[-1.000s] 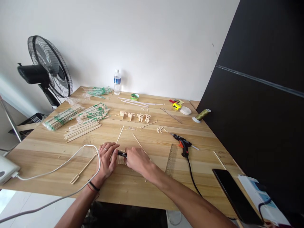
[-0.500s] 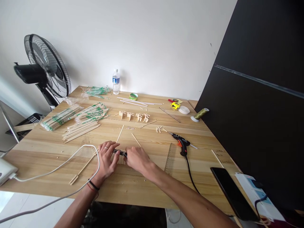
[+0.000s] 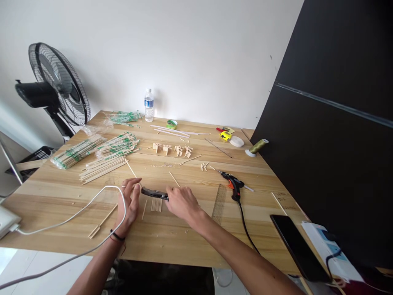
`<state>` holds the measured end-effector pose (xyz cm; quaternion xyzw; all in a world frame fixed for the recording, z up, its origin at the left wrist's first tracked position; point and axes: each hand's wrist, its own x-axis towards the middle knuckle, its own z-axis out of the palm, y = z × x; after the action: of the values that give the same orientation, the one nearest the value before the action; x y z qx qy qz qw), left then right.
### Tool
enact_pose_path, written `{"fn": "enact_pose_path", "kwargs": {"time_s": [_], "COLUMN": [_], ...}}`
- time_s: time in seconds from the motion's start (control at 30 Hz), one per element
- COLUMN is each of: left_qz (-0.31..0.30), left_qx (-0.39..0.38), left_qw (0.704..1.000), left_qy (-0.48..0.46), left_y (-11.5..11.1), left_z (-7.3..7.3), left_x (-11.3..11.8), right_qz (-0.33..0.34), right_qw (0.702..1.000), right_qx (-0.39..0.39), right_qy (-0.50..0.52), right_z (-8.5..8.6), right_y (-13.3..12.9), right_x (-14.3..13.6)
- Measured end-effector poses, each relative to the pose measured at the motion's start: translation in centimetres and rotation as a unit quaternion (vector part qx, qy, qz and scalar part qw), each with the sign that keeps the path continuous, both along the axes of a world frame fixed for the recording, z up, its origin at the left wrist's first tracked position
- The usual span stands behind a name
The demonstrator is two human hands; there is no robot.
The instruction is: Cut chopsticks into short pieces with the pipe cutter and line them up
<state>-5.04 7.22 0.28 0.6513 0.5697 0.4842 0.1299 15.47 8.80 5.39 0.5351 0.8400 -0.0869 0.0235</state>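
Note:
My right hand (image 3: 183, 205) is closed around a narrow dark hand tool (image 3: 155, 194) with metal pins along it; its exact kind is unclear. The tool points left toward my left hand (image 3: 130, 200), whose fingers pinch a thin wooden stick (image 3: 131, 169) that slants up and away. Below the tool, a row of short cut sticks (image 3: 156, 205) lies side by side on the table. One separate short stick (image 3: 144, 209) rests just left of that row. Behind my right hand lies another loose stick (image 3: 174, 179).
A glue gun (image 3: 235, 186) and a clear ruler (image 3: 219, 205) lie to the right, near a phone (image 3: 299, 246). Small stick assemblies (image 3: 167, 148) stand farther back. Stick bundles (image 3: 80, 150) are at the left. A white cable (image 3: 73, 217) loops across my left wrist.
My left hand has moved left and now holds a stick slanting away. The tool has lifted off the row of short sticks, which shows more fully, with a lone short stick beside it.

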Motion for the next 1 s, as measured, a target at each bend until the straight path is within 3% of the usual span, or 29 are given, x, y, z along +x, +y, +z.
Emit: {"fn": "enact_pose_path", "kwargs": {"time_s": [0.1,0.2,0.23,0.3,0.37,0.43,0.57,0.8,1.0], "left_qz": [-0.003,-0.074,-0.110,-0.186,-0.232,-0.262,-0.308,-0.273,-0.266], "left_qx": [-0.009,-0.016,-0.022,-0.045,-0.068,-0.088,-0.124,-0.169,-0.179], "left_qw": [1.000,0.997,0.994,0.981,0.970,0.960,0.943,0.932,0.928], "left_qy": [-0.016,-0.014,-0.015,-0.028,-0.037,-0.033,0.021,0.168,0.191], "left_y": [-0.4,-2.0,-2.7,-4.2,-5.4,-6.2,-6.1,-3.3,-1.8], "left_z": [0.3,1.1,1.4,1.9,2.2,2.3,2.3,0.9,0.5], "left_x": [-0.1,1.2,1.8,3.1,3.9,4.1,1.9,-4.7,-5.0], "right_qz": [-0.026,-0.081,-0.103,-0.148,-0.180,-0.198,-0.209,-0.296,-0.285], "right_qw": [0.999,0.973,0.943,0.856,0.788,0.750,0.728,0.672,0.679], "right_qx": [0.008,-0.032,-0.064,-0.134,-0.183,-0.208,-0.204,-0.192,-0.194], "right_qy": [0.029,0.215,0.310,0.477,0.559,0.596,0.620,0.651,0.648], "right_z": [0.2,-0.2,-0.5,-1.2,-2.0,-2.6,-3.2,-5.0,-6.6], "right_y": [0.0,-0.5,-0.8,-1.5,-2.2,-2.7,-3.5,-4.5,-5.3], "right_x": [1.1,1.5,1.5,1.3,1.0,0.9,1.6,4.0,4.6]}}
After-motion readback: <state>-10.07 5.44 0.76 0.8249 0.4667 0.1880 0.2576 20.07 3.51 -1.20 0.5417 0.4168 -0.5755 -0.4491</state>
